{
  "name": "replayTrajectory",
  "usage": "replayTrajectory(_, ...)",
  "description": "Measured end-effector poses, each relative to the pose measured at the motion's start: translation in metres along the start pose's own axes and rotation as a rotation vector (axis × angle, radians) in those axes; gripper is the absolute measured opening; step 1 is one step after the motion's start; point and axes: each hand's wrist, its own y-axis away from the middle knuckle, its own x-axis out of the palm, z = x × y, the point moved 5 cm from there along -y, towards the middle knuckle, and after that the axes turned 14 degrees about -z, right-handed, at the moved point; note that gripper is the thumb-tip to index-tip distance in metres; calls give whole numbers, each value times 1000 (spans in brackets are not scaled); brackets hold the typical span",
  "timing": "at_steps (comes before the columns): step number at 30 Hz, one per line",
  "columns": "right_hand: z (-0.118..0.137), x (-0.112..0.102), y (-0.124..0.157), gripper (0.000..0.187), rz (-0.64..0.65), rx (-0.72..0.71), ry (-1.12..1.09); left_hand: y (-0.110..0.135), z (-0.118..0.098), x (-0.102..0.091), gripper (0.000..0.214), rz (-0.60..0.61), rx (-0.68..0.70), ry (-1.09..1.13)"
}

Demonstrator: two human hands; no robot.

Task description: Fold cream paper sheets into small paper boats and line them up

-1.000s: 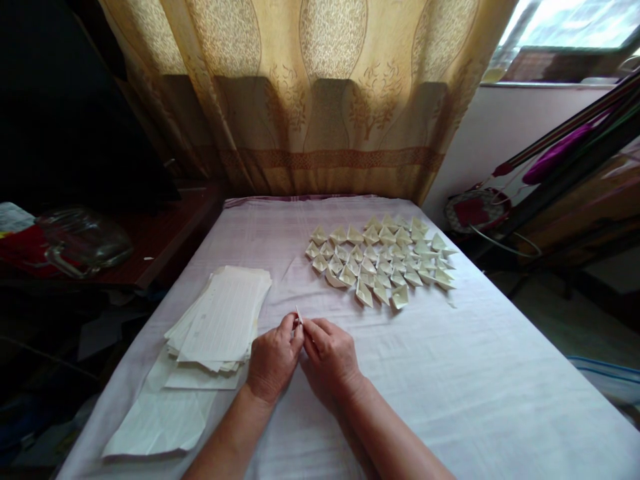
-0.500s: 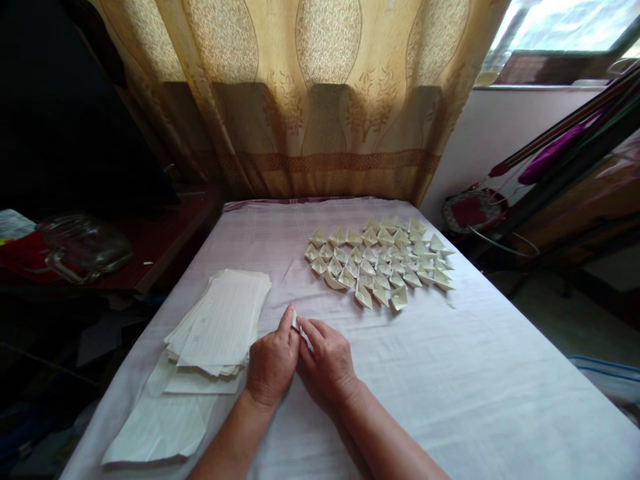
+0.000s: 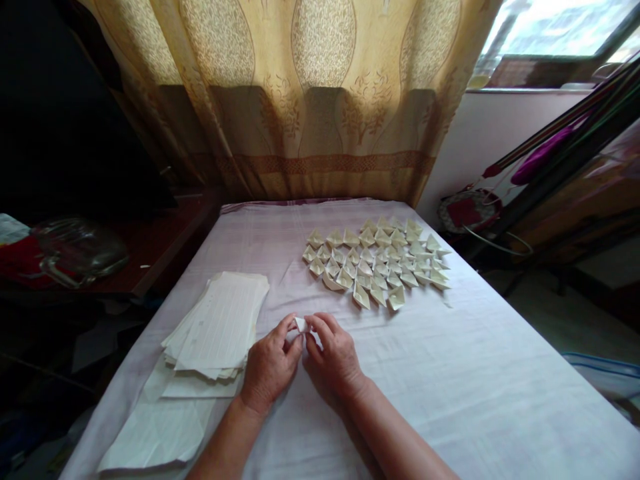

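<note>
A small folded piece of white paper [image 3: 301, 325] is pinched between my two hands, low over the cloth. My left hand [image 3: 273, 363] grips its left side between thumb and forefinger. On the right side, the fingertips of my right hand [image 3: 334, 350] hold it, with the thumb underneath. Beyond my hands, several folded paper boats [image 3: 373, 257] stand close together in rows. To the left of my left hand lies a fanned stack of lined paper sheets [image 3: 223, 323], partly over a larger pale sheet [image 3: 157, 427].
The table is covered by a pale cloth [image 3: 450, 393]. A patterned curtain [image 3: 320, 127] hangs behind it. At the left, a glass jug [image 3: 80, 250] lies on a dark red surface [image 3: 155, 260]. A bag [image 3: 470, 210] is beyond the right edge.
My hands have moved slightly apart, and more of the folded paper shows between my fingertips. The view has shifted a little; the boats and sheets lie as before.
</note>
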Motion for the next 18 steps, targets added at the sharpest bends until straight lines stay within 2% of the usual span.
replayTrajectory(5,-12,-4,1,32,70,-71,8,3,-7,2,32,-71,208,130)
replayTrajectory(9,-19,-7,7,35,115,-100,64,6,-11,5,25,-108,304,111)
replayTrajectory(14,-27,-19,13,38,56,-22,68,8,-15,9,19,-112,358,40)
replayTrajectory(18,-29,-35,17,30,19,92,74,10,-18,13,17,-78,370,33)
